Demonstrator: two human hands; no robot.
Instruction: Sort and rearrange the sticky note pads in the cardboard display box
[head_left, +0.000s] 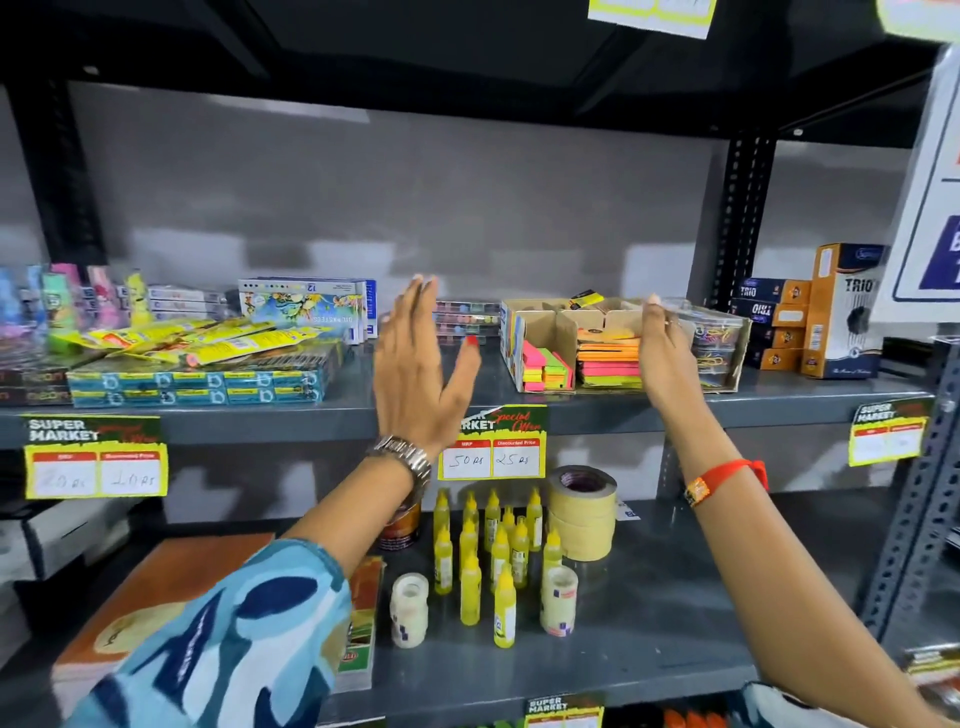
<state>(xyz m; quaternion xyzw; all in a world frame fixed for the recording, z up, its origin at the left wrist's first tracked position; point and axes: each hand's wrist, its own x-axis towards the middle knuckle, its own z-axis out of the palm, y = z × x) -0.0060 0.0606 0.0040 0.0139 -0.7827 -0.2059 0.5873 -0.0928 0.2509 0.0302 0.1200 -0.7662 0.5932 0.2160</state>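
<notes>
Cardboard display box (540, 332) sits on the upper shelf (363, 415), right of centre, its open front facing near; neon sticky note pads (608, 358) lie stacked flat in the middle compartment, and a smaller leaning stack (545, 364) fills the left one. Right hand (667, 348) is at the box's right part, fingers curled at the top edge near a clear tub of rubber bands (714, 343); whether that grip holds the wall, a pad or nothing, cannot tell. Left hand (421, 364) hangs open and flat, fingers spread wide, holding nothing, left of the box and apart from it. Risks, as judgement: the box stands close to the shelf's near lip, so a one-handed pull on its right side could swivel or tip it and spill pads onto the glue bottles (498, 561) on the lower shelf. Leaning left stack looks ready to slide out the open front. Thin dividers could fold. Left hand sweeping in could knock the paint-set boxes (467, 317) behind it.
</notes>
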